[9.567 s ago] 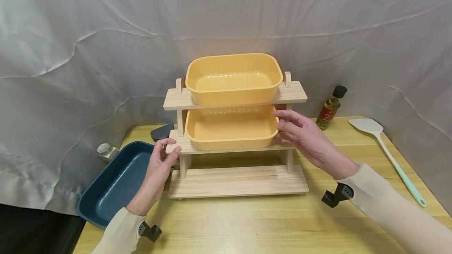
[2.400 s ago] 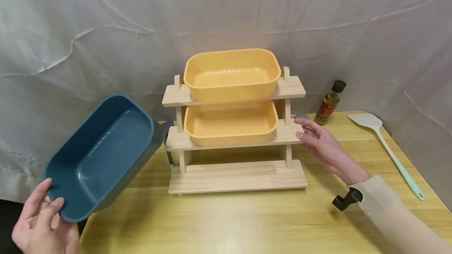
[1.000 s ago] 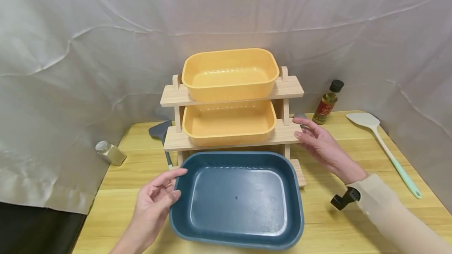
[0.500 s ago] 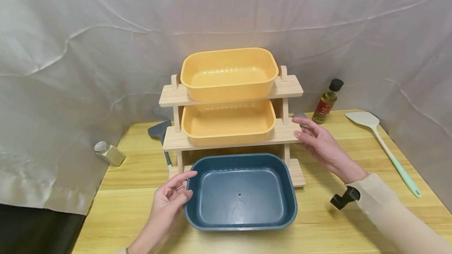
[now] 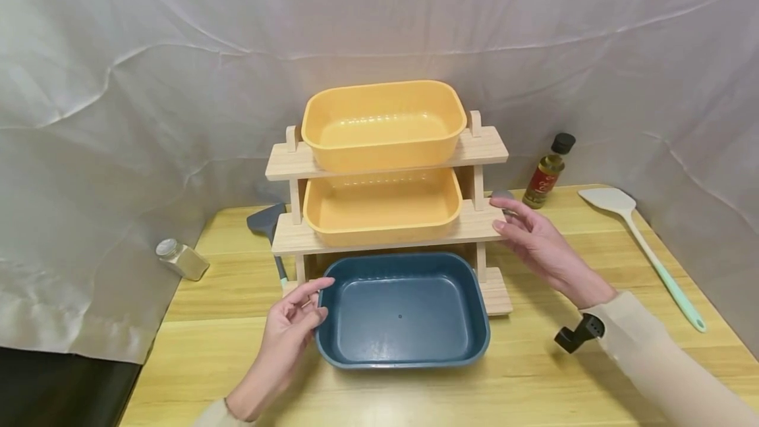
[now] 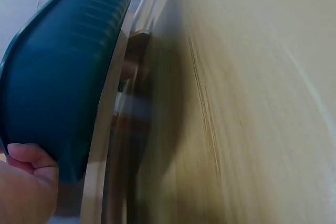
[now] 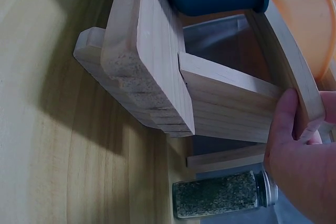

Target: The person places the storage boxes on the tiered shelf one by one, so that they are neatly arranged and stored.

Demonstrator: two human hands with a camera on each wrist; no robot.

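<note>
A dark blue plastic basin [image 5: 409, 312] is level at the bottom shelf of a three-tier wooden rack [image 5: 495, 292], jutting out over its front. My left hand [image 5: 290, 325] pinches the basin's left rim, thumb outside in the left wrist view. Whether the basin's full weight lies on the shelf, I cannot tell. My right hand [image 5: 536, 242] grips the right end of the middle shelf, thumb and fingers around the board in the right wrist view. One yellow basin [image 5: 385, 155] sits on the top shelf and another yellow basin [image 5: 382, 236] on the middle shelf.
Left of the rack are a small jar [image 5: 182, 259] and a dark spatula [image 5: 267, 221]. An oil bottle [image 5: 543, 180] and a long white turner [image 5: 643, 246] lie to the right. A herb jar [image 7: 218, 195] shows beside the rack. Grey cloth [image 5: 379, 18] hangs behind.
My left hand has carried the blue basin from the table's left side to the rack's bottom shelf, lately pushing it inward. My right hand went from the middle yellow basin to the shelf end.
</note>
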